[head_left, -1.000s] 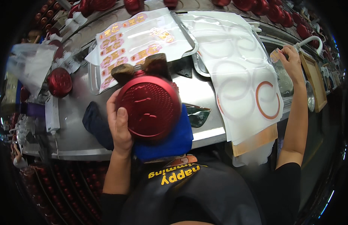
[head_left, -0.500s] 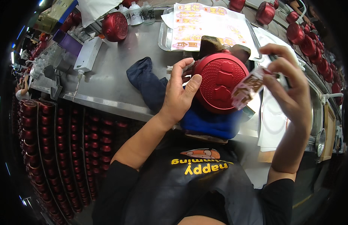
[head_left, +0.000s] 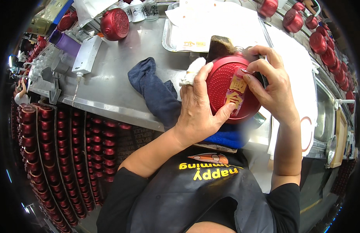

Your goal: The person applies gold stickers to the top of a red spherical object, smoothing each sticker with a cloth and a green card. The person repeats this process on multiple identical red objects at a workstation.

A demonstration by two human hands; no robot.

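Observation:
A round, flat-faced red bottle (head_left: 218, 87) with a dotted raised pattern lies tilted face up on a blue cloth (head_left: 225, 139). My left hand (head_left: 199, 110) grips its left rim, the thumb pressing the lower end of a decal strip (head_left: 237, 86). This strip has gold characters on pinkish film and runs lengthwise over the right half of the face. At its upper end, my right hand (head_left: 271, 83) pinches the strip between thumb and fingers. A white wad (head_left: 192, 72) sits beside my left fingers, and a worn brown block (head_left: 220, 46) stands behind the bottle.
A metal tray (head_left: 167, 37) with glaring white decal sheets (head_left: 218, 23) lies beyond the bottle. To the left are a dark blue cloth (head_left: 153, 87), a white box (head_left: 87, 56) and another red bottle (head_left: 115, 24). More red bottles (head_left: 328, 56) line the right; racks of them (head_left: 63, 143) stand below left.
My right hand has brought the decal strip left onto the bottle's face. My left thumb has moved down onto the strip's lower end.

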